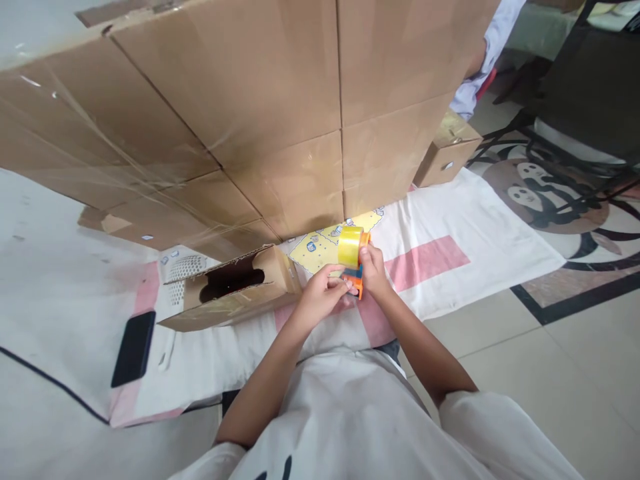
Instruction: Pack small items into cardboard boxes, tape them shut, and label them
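A: Holding the tape dispenser [354, 263] between both hands kept it clear of the sheet [480, 220] on the floor, in the middle of the scene just near of the large carton. How was the grip arranged?

B: The right hand [374, 269] was clenched around the orange frame from the right side, which probably steadied the yellowish tape roll [350, 246] at the top. The left hand [324, 291] had its fingers [341, 285] pinched at the lower end of the frame, seemingly at the cutter, where a loose tape end would sit. Whether tape was actually caught there could not be told.

A: And the cartons?

B: The large flattened carton [240, 107] stood tilted on the far side, its seams already covered with clear tape. A smaller box [235, 290] lay on its side to the left, just beside the left hand, open end facing near. A second small box [447, 153] lay far right. A dark phone [133, 348] lay face down near left, well apart from the work.

A: Any legible writing?

B: None. The sheet showed small cartoon prints on a yellow patch; no brand or label could be read on the dispenser or the cartons.
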Demonstrator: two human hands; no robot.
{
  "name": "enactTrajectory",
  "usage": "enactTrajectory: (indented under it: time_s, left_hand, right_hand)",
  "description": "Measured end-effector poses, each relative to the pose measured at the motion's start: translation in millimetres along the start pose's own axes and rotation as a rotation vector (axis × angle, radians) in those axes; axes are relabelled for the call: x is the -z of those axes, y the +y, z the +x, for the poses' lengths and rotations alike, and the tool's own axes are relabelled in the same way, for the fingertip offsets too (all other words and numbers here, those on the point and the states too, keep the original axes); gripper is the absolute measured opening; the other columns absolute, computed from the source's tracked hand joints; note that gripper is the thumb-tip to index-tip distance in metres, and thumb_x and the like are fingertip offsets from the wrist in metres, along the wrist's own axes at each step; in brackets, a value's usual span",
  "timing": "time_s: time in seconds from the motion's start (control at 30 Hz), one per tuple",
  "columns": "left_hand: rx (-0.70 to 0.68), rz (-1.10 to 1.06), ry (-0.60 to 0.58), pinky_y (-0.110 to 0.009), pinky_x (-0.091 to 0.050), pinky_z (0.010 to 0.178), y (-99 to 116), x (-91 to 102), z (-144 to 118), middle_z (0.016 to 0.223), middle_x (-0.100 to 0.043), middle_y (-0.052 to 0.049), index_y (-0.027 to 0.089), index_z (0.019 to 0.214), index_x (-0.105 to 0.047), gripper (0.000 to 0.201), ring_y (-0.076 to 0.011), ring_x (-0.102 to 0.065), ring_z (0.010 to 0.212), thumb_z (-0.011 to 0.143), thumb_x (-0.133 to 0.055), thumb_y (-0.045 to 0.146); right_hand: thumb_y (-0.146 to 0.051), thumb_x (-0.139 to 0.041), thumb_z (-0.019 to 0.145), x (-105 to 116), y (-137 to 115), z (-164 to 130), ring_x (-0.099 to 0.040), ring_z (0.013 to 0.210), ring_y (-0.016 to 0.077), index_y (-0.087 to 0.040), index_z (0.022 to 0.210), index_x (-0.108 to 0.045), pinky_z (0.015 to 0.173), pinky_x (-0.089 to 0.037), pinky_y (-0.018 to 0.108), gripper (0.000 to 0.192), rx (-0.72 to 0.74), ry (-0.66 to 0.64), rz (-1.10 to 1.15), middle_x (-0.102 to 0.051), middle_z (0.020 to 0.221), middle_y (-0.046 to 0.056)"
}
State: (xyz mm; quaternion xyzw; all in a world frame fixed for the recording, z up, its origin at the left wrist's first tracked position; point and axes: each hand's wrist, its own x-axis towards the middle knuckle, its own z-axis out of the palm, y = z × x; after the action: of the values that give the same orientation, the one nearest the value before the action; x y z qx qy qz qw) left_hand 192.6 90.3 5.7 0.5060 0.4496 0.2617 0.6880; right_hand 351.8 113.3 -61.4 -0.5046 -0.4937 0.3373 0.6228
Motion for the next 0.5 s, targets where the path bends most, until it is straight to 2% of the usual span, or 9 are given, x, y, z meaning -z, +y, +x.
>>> enactTrajectory:
  time_s: [0.1, 0.23, 0.37, 0.5]
  left_hand:
    - [-0.022, 0.158, 0.058, -0.028, -0.057, 0.067, -1.2, -5.7, -6.9, 0.087, -0.078, -0.005, 0.021, 0.117, -0.054, 0.033, -0.0180, -0.074, 0.070, 0.089, -0.067, 0.029]
    - [-0.083, 0.348, 0.102, -0.027, -0.057, 0.065, 0.1, -13.4, -10.0, 0.090, -0.078, -0.003, 0.025, 0.116, -0.056, 0.026, -0.0184, -0.074, 0.070, 0.091, -0.064, 0.028]
    - [-0.053, 0.250, 0.027, -0.023, -0.051, 0.051, 2.4, -16.6, -7.0, 0.089, -0.078, -0.004, 0.023, 0.115, -0.055, 0.026, -0.0143, -0.068, 0.058, 0.092, -0.063, 0.030]
    - [-0.002, 0.183, 0.015, -0.021, -0.044, 0.041, -2.5, -19.9, -5.0, 0.085, -0.076, -0.002, 0.022, 0.114, -0.054, 0.027, -0.0098, -0.056, 0.045, 0.090, -0.064, 0.031]
  right_hand:
    - [-0.064, -0.066, 0.086, -5.0, -4.6, -2.1, -0.053, 0.061, 0.0163, -0.021, 0.075, -0.058, 0.057, -0.044, 0.030, 0.045, -0.085, 0.008, 0.074, -0.058, 0.069, 0.001]
    - [-0.056, -0.068, 0.087, -9.1, -10.8, -5.2, -0.068, 0.069, 0.0207, -0.020, 0.092, -0.068, 0.065, -0.056, 0.034, 0.036, -0.216, -0.074, 0.218, -0.072, 0.080, 0.005]
    - [-0.051, -0.066, 0.088, -7.1, -14.0, -8.9, -0.074, 0.090, 0.0255, -0.024, 0.108, -0.069, 0.079, -0.060, 0.039, 0.034, -0.285, -0.150, 0.452, -0.077, 0.102, 0.007]
    - [-0.045, -0.062, 0.089, -4.5, -13.1, -12.7, -0.075, 0.092, 0.0270, -0.025, 0.108, -0.067, 0.081, -0.061, 0.042, 0.028, -0.267, -0.081, 0.497, -0.078, 0.102, 0.006]
